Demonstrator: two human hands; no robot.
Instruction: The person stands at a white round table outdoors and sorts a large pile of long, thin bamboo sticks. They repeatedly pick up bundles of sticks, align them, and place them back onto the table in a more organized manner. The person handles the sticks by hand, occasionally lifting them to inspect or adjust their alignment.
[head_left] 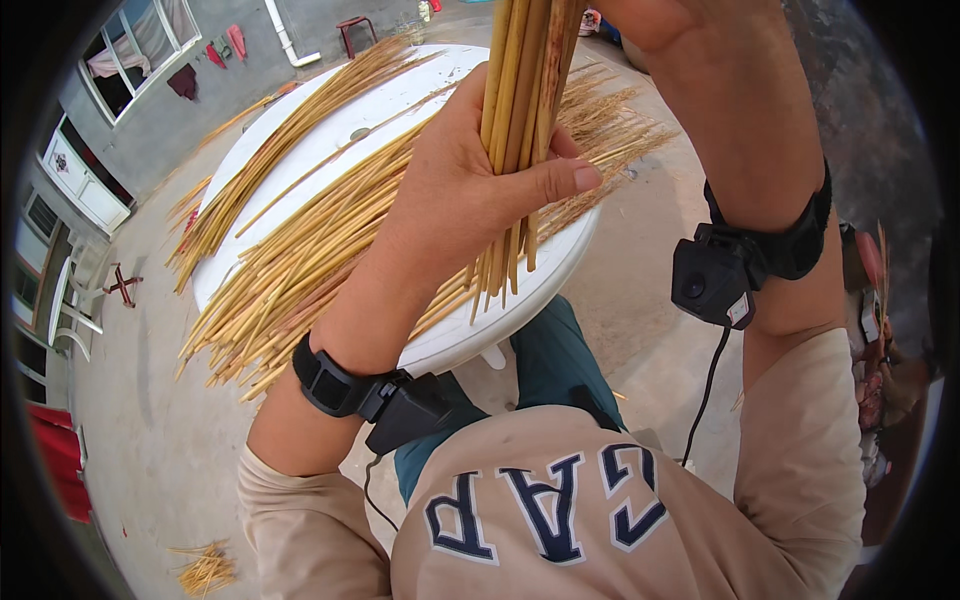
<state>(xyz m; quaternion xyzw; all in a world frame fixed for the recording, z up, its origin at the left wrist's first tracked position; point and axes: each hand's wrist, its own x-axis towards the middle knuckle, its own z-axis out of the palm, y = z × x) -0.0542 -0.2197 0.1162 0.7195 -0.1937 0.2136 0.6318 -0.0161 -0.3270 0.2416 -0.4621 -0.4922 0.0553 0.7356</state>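
Observation:
My left hand (472, 165) is wrapped round an upright bundle of dry yellow stalks (522, 85), with its thumb across the front. The stalks' uneven lower ends poke out below the fingers, and the top runs out of view. My right hand (645, 22) is at the upper edge, close to the bundle's right side; its fingers are out of view, so its grip is hidden. Behind and below the bundle, a large pile of similar stalks (300, 285) lies across a white round table (565, 262), with feathery tips on the right.
A second sheaf of stalks (265, 150) lies along the table's far left side. Some cut stalk pieces (206, 568) rest on the concrete floor at lower left. A white plastic chair (72, 308) stands by the left wall. Cables hang from the black cameras strapped on my wrists.

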